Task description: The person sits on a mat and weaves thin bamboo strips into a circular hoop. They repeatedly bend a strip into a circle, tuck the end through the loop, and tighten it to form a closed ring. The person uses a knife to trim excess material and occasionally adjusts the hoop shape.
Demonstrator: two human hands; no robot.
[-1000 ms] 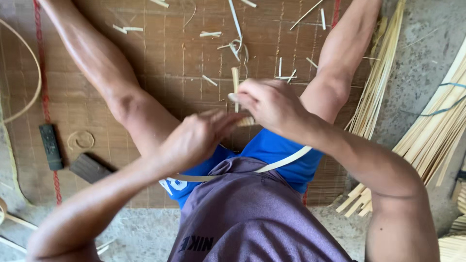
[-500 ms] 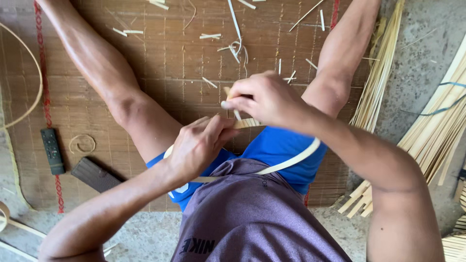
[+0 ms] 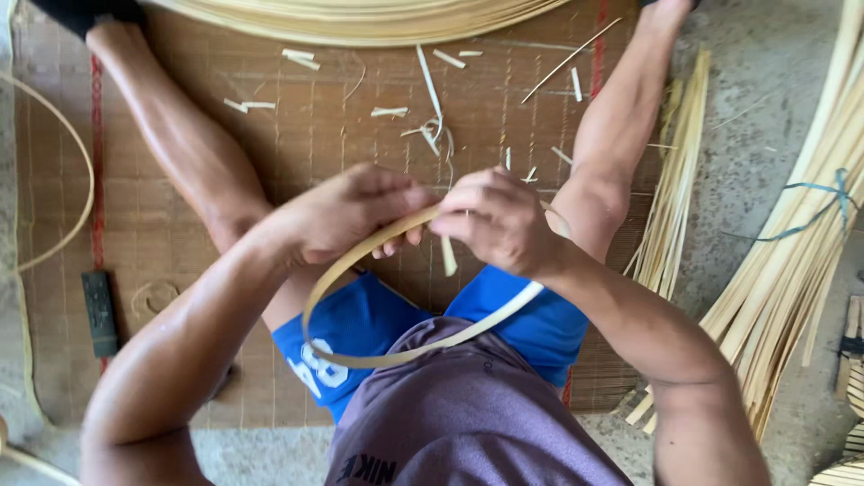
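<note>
Bamboo strip hoop [image 3: 360, 355] pinched where its ends overlap, between left hand [image 3: 346, 216] fingers and right hand [image 3: 499, 220] fingers, both clenched on it.

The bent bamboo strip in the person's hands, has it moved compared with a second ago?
Yes. Against the blue shorts, the bamboo strip has opened into a wider hoop, and the left hand has risen from the shorts to meet the right hand.

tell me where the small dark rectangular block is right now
In the head view, the small dark rectangular block lies on the woven brown mat at the person's far left, beside the mat's red stripe.
</note>
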